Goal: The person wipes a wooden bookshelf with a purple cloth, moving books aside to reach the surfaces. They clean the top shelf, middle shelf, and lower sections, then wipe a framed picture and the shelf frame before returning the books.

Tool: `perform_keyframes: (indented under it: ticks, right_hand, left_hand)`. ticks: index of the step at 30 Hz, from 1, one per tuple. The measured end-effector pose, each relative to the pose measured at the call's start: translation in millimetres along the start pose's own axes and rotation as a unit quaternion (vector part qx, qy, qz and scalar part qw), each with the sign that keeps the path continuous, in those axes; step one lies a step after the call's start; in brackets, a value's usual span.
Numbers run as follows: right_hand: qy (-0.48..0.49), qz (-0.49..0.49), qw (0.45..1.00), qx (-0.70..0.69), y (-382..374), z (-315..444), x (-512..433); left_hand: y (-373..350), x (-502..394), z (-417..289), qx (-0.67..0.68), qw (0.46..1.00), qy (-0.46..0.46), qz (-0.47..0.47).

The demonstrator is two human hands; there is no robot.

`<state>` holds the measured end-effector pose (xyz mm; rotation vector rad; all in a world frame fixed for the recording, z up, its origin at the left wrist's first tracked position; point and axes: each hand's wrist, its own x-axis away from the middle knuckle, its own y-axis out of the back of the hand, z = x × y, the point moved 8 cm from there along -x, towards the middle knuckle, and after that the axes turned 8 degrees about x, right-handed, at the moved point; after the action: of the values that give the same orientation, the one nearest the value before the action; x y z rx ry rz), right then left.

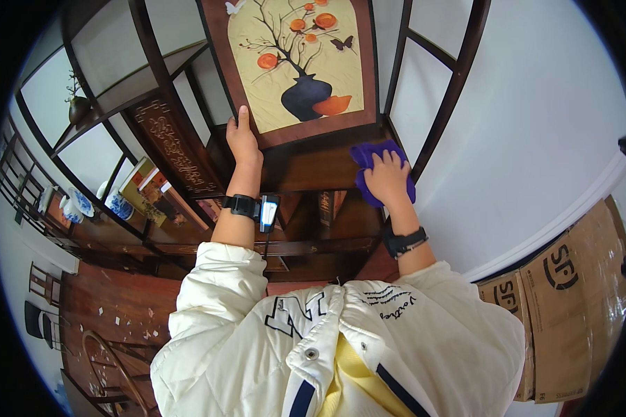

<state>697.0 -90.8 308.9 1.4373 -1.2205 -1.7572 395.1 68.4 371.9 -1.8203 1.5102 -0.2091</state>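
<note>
My left hand [244, 136] grips the lower left edge of a framed picture [313, 134], its thumb on the brown border. The picture shows a dark vase, bare branches and orange fruit, and it stands tilted above a dark wooden shelf board [297, 169]. Under the spread fingers of my right hand [387, 174], a purple cloth [365, 154] lies bunched at the right end of that board, by the upright. Whether the cloth is gripped or only pressed down is partly hidden by the hand.
The dark wooden shelving unit [159, 57] extends left, with books [159, 190], blue-and-white porcelain [119, 206] and a small dark vase [79, 109]. Cardboard boxes [574, 307] lean by the white wall at right. A wooden chair [104, 359] stands lower left, near scraps on the floor.
</note>
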Motion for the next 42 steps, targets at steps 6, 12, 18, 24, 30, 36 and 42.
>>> perform_keyframes:
  ticks: [6,12,18,24,30,36,42]
  right_hand:
    - [0.150,0.149,0.974,-0.087,-23.0,94.4,-39.7]
    - [0.247,0.150,0.945,-0.150,-16.4,92.6,-15.2]
    - [0.031,0.163,0.986,0.002,-45.9,-4.4,-54.2]
    - [-0.027,0.271,0.962,0.004,-75.4,42.4,-108.5]
    - [0.257,0.239,0.932,-0.091,-52.1,118.9,-40.8]
    - [0.036,0.270,0.961,0.037,-68.5,27.8,-75.5]
    - [-0.016,0.296,0.954,0.039,-125.8,-20.5,-161.1]
  left_hand:
    - [-0.8,-3.7,10.1,0.018,1.000,0.013,-0.009]
    - [-6.6,8.8,5.0,0.039,0.999,0.002,-0.006]
    - [-18.0,4.6,-2.3,0.042,0.999,-0.002,0.001]
    - [-26.0,3.6,-2.4,0.104,0.994,0.038,0.000]
    - [-26.7,-1.4,3.4,0.132,0.989,0.066,-0.013]
    - [-28.8,-8.4,0.8,0.097,0.994,0.041,-0.013]
    - [-24.4,-21.6,6.2,0.075,0.996,0.037,-0.018]
